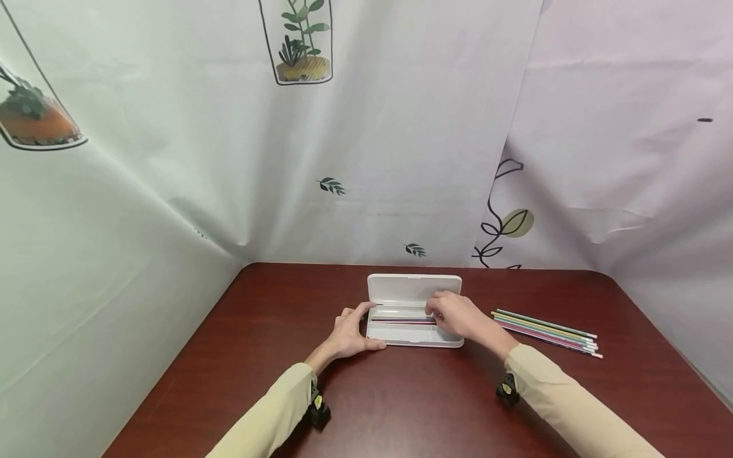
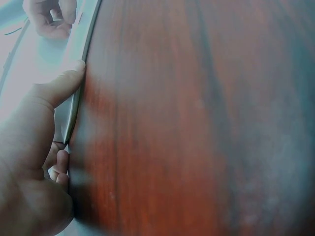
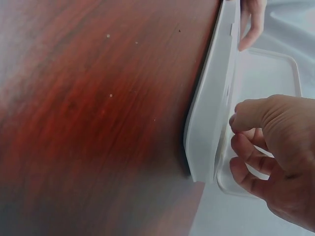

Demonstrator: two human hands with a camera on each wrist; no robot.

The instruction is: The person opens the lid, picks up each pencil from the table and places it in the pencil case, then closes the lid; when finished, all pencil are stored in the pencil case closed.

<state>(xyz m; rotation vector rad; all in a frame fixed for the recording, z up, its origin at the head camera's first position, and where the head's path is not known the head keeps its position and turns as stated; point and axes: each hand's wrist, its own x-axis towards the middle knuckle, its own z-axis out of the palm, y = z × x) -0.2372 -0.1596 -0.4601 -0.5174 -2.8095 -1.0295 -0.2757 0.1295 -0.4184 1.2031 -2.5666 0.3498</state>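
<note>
A white pencil case (image 1: 415,336) lies on the table with its lid (image 1: 412,289) raised at the back. Several coloured pencils (image 1: 403,320) lie lengthwise in its tray. My left hand (image 1: 346,334) holds the case's left end, thumb on the front edge and fingers at the back corner. Over the right part of the tray, my right hand (image 1: 455,313) has its fingers bent down at the pencils' right ends. In the right wrist view, the right fingertips (image 3: 238,164) are close behind the front wall; I cannot tell whether they pinch a pencil.
More pencils with white ends (image 1: 546,332) lie in a loose bundle on the dark red table (image 1: 395,401), right of the case. A white curtain printed with plants (image 1: 366,140) hangs behind the table and along both sides.
</note>
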